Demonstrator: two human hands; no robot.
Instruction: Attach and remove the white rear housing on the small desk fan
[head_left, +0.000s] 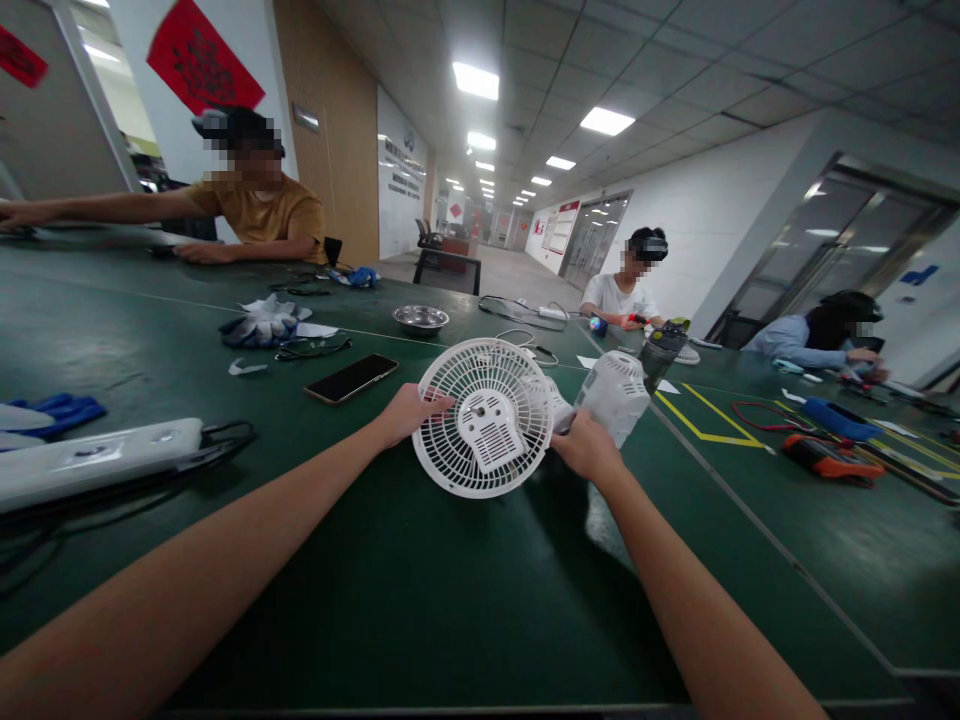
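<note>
A white fan grille (442,455) with a vented plate at its centre is held up over the green table, facing me. My left hand (409,413) grips the grille's left rim, thumb on the slats and the other fingers hidden behind. On the other side, my right hand (589,443) is closed round the white neck between the grille and the white fan base (619,395), which tilts to the right. Part of the neck is hidden by the hand and grille. A black phone (351,379) lies to the left of my left hand.
Behind the fan stand a metal bowl (421,319) and a dark bottle (663,350). Gloves (262,320) and a white appliance (105,462) with a cable lie left. An orange multimeter (831,458) lies right. Three people sit around the table (420,620).
</note>
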